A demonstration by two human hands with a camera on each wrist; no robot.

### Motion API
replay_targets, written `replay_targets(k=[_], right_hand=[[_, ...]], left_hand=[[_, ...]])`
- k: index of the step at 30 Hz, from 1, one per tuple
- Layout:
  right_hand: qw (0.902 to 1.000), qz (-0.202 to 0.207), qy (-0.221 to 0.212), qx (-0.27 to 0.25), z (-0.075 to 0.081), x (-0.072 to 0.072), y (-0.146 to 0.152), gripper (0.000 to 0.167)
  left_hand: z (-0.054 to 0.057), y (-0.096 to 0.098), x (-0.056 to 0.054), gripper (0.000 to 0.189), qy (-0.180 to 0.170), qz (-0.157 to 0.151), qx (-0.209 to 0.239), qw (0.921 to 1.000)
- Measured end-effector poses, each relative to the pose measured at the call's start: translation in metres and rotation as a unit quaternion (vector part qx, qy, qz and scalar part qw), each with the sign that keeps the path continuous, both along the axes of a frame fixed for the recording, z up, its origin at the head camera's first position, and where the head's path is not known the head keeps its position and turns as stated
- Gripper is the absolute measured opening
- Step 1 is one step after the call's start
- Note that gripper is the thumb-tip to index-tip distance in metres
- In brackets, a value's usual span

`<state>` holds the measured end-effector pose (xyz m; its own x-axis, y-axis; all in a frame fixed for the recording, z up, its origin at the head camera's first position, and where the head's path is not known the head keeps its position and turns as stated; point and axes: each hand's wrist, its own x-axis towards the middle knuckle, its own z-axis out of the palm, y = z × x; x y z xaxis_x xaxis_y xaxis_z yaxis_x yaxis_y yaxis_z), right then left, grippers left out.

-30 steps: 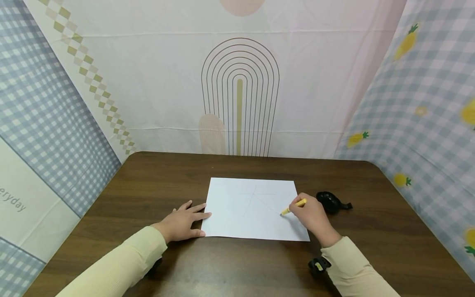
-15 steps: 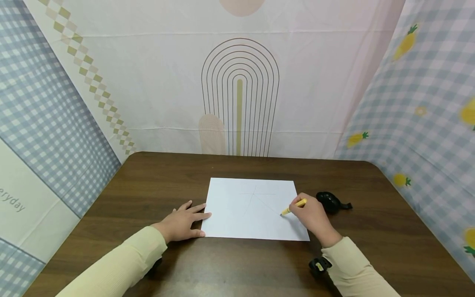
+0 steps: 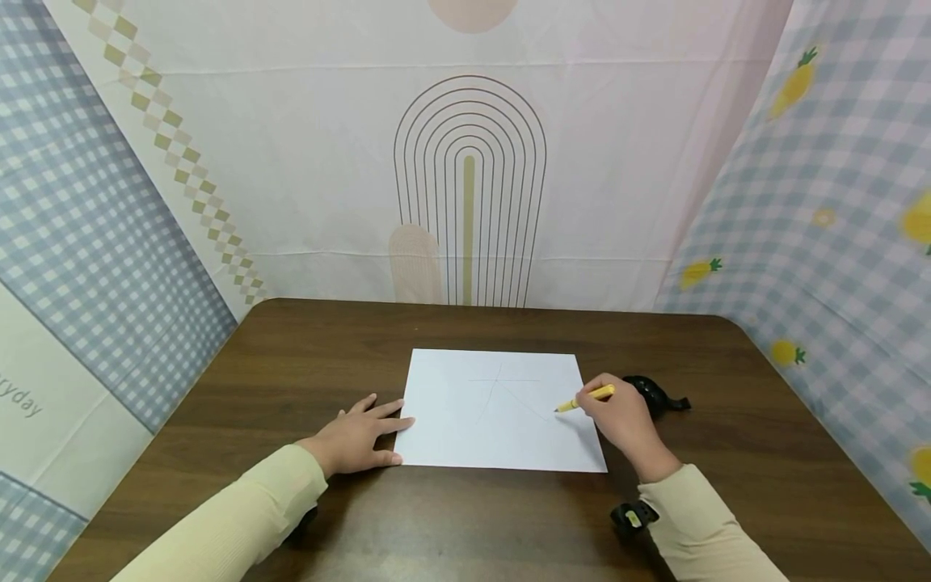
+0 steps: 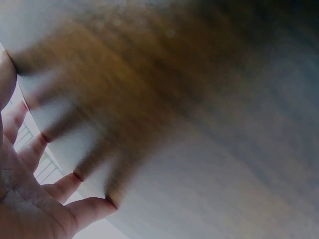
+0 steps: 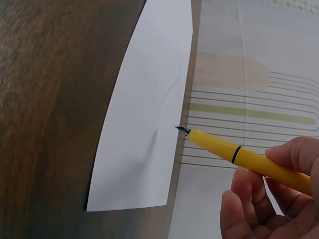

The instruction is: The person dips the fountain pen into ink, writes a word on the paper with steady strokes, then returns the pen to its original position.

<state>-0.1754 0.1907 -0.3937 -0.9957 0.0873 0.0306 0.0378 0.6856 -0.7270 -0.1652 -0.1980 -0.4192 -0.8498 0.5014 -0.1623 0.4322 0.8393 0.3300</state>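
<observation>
A white sheet of paper [image 3: 451, 444] lies on the table, bearing thin strokes: one level line crossed by two that slant down left and right. My left hand [image 3: 356, 438] rests with spread fingers at the paper's left edge; fingertips [image 4: 110, 203] touch the tabletop in the left wrist view. Over the paper's right part, my right hand [image 3: 620, 416] pinches a yellow fountain pen [image 5: 214, 145] between thumb and fingers. Its dark nib [image 5: 182, 130] points left and appears raised off the sheet, with a shadow below it in the right wrist view.
Behind the right hand sits a glossy black rounded object [image 3: 660, 398] with a short stem, partly hidden; its kind is unclear. The brown wooden table [image 3: 327, 343] has rounded far corners. A printed cloth [image 3: 305, 162] hangs behind it, with checked cloth [image 3: 822, 267] at the sides.
My right hand has moved slightly right and up with the fountain pen, and the nib has left the lower end of the right slanting stroke. The left hand stays put.
</observation>
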Motion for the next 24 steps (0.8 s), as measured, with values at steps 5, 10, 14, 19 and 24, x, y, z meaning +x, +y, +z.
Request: replay_targets(k=[5, 10, 14, 19, 24], right_hand=[[1.0000, -0.003, 0.001, 0.001, 0.000, -0.001, 0.005, 0.018], [0.9999, -0.014, -0.006, -0.009, 0.002, -0.002, 0.008, 0.019], [0.9995, -0.018, -0.010, -0.026, 0.002, -0.004, 0.011, 0.020], [0.9984, -0.021, -0.016, -0.050, 0.003, -0.006, 0.017, 0.022], [0.9980, -0.020, -0.009, -0.060, 0.005, -0.006, 0.024, 0.024]], left_hand=[[0.001, 0.001, 0.000, 0.061, -0.003, -0.001, 0.003, 1.0000], [0.002, 0.001, 0.000, 0.061, -0.004, 0.002, 0.004, 1.0000], [0.000, 0.001, -0.001, 0.060, -0.002, 0.005, 0.002, 1.0000], [-0.001, 0.001, 0.000, 0.059, 0.000, 0.004, 0.004, 1.0000], [0.001, 0.002, 0.001, 0.059, -0.003, 0.004, 0.004, 1.0000]])
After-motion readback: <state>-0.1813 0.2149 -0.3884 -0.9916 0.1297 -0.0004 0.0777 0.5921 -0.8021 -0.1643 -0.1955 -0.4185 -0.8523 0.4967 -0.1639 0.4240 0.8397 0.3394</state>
